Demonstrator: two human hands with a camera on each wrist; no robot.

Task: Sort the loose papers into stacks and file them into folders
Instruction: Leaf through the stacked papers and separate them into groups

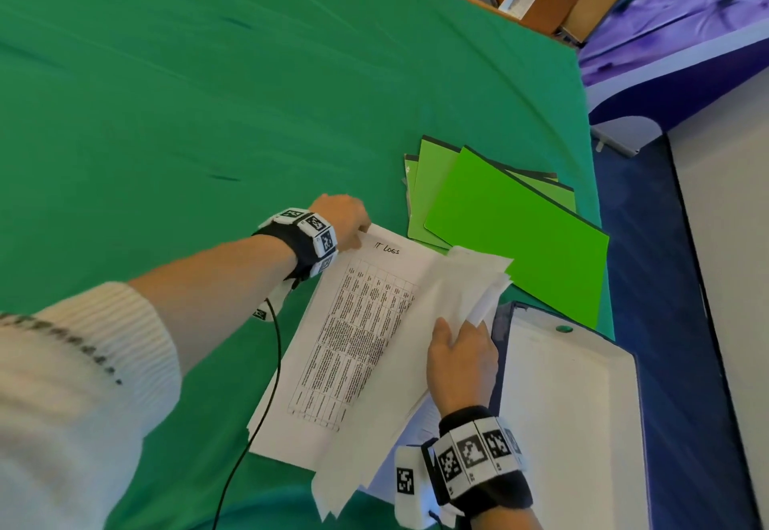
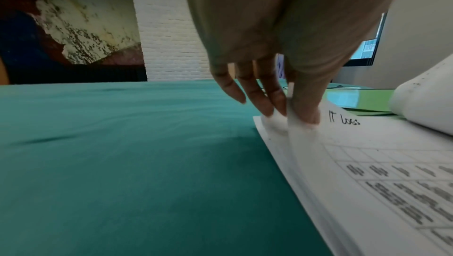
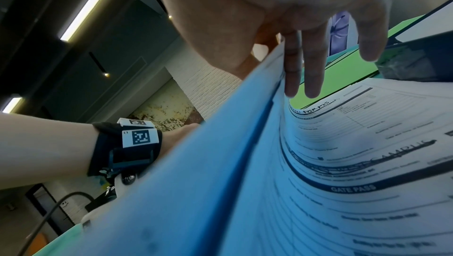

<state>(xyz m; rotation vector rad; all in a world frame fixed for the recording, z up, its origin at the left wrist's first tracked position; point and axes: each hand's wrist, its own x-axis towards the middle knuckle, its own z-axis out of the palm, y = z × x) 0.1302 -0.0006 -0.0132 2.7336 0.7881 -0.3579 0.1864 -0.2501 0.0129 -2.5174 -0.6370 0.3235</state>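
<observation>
Sorting in hand: left hand (image 1: 347, 213) pinching the top corner of the "IT Logs" sheet (image 1: 358, 321) on the green bench (image 1: 208, 92), right hand (image 1: 462, 359) gripping a lifted sheaf of papers (image 1: 466, 284) beside it. Next, probably: peeling that sheet free, starting a stack; green folders (image 1: 512, 213) lying just beyond

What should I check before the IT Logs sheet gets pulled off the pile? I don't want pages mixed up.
1. Left hand pinches the IT Logs sheet at its top corner: ok.
2. Only one sheet in that pinch: cannot tell; several edges show beneath it.
3. Right hand holds the bundle of turned-back pages clear of the sheet: ok.
4. Gate pass form beneath the bundle kept separate: ok.
5. Green folders lying within reach, closed: ok.
6. Bare green cloth for a new stack: ok.
</observation>
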